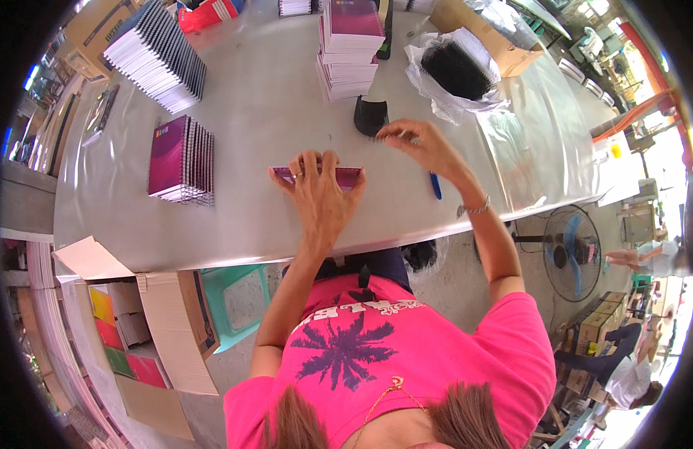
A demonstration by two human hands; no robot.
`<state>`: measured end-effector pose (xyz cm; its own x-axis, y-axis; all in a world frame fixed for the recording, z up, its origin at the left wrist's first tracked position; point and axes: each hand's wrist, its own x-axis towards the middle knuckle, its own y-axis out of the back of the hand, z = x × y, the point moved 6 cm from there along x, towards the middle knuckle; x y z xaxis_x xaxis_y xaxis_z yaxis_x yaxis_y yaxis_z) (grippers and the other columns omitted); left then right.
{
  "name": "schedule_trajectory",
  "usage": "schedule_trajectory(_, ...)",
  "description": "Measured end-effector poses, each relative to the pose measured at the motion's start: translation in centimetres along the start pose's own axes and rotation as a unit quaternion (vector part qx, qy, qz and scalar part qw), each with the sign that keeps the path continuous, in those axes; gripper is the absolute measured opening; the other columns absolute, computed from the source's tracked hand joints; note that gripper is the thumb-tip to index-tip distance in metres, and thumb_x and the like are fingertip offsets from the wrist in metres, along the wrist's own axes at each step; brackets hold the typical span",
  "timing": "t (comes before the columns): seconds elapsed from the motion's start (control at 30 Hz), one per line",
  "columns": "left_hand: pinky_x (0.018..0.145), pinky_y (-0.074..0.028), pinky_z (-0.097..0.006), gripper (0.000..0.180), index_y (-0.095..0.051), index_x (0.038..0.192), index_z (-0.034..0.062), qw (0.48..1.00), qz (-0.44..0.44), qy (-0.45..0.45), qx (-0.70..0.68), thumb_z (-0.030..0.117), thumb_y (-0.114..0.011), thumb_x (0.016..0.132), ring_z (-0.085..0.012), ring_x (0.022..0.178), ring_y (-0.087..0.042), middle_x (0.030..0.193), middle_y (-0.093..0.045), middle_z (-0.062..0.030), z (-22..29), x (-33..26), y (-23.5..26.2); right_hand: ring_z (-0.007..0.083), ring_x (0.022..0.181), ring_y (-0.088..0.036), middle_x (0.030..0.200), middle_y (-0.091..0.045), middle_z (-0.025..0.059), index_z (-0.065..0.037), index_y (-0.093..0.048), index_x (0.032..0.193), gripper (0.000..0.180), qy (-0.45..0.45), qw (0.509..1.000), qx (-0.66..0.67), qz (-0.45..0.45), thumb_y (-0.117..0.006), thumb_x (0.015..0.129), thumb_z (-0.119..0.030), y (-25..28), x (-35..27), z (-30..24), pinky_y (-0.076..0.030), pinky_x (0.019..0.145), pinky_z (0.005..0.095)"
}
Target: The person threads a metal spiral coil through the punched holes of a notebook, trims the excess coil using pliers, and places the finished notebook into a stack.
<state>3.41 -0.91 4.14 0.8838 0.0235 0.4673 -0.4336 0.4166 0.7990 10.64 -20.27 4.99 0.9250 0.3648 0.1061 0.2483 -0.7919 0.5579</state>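
Note:
My left hand (pixel 316 187) is closed over a purple notebook (pixel 349 177), thumb and fingers gripping its two ends. The notebook stands on edge near the table's front. My right hand (pixel 423 146) is raised to the right of it, with its fingertips pinched together at the lower edge of a curved black bundle of binding wire (pixel 371 117). How many wires the fingertips hold is too small to tell. Right of the notebook, below my right hand, lies a blue pen (pixel 435 186).
On the grey table (pixel 249 97) are a stack of purple wire-bound notebooks (pixel 169 159), a taller wire-bound stack (pixel 153 56) and unbound purple booklets (pixel 352 49). Black binding wires (pixel 457 69) lie in white paper beside a cardboard box (pixel 485 34). A fan (pixel 571 253) stands at right.

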Motion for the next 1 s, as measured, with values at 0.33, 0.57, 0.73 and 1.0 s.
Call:
schedule_trajectory(0.33,0.101,-0.024,-0.066,0.038,-0.063,0.091,0.0128,1.0,0.005,-0.003,-0.028,0.039,-0.079,0.068,-0.0273,0.107,-0.048,0.098,-0.051,-0.0046,-0.3,0.3,-0.1,0.0124,0.088,-0.062,0.102,-0.07,0.0067,0.0,-0.069,0.109,0.021,-0.026,0.997,0.065,-0.023,-0.067,0.091,-0.011,-3.2,-2.3,-1.4,-0.05,0.081,0.029)
schedule_trajectory(0.57,0.098,-0.027,-0.062,0.038,-0.063,0.09,0.0138,0.999,0.025,-0.014,-0.024,0.039,-0.079,0.067,-0.0269,0.103,-0.048,0.098,-0.051,-0.0036,-0.1,0.3,0.0,0.0162,0.088,-0.062,0.1,-0.068,0.0082,0.002,-0.068,0.106,0.019,-0.02,0.998,0.065,-0.01,-0.065,0.09,-0.009,-3.6,-3.1,-2.4,-0.048,0.081,0.03)
schedule_trajectory(0.73,0.098,-0.026,-0.062,0.039,-0.062,0.091,0.0139,1.0,0.016,-0.007,-0.01,0.042,-0.078,0.069,-0.0267,0.101,-0.049,0.098,-0.051,-0.0036,-0.3,0.3,-0.3,0.0205,0.083,-0.061,0.093,-0.067,0.0122,0.002,-0.067,0.104,0.018,0.021,0.999,0.023,0.032,-0.061,0.092,-0.009,-3.8,-3.3,-3.3,-0.047,0.077,0.032)
schedule_trajectory(1.0,0.098,-0.025,-0.063,0.041,-0.06,0.095,0.0153,1.0,-0.005,-0.015,-0.011,0.045,-0.077,0.072,-0.0257,0.101,-0.049,0.099,-0.051,-0.0027,-0.3,0.5,-0.3,0.0157,0.077,-0.054,0.084,-0.062,0.0072,0.0,-0.065,0.104,0.016,-0.035,0.996,0.066,0.041,-0.058,0.097,-0.012,-4.7,-3.5,-1.9,-0.046,0.072,0.0296)
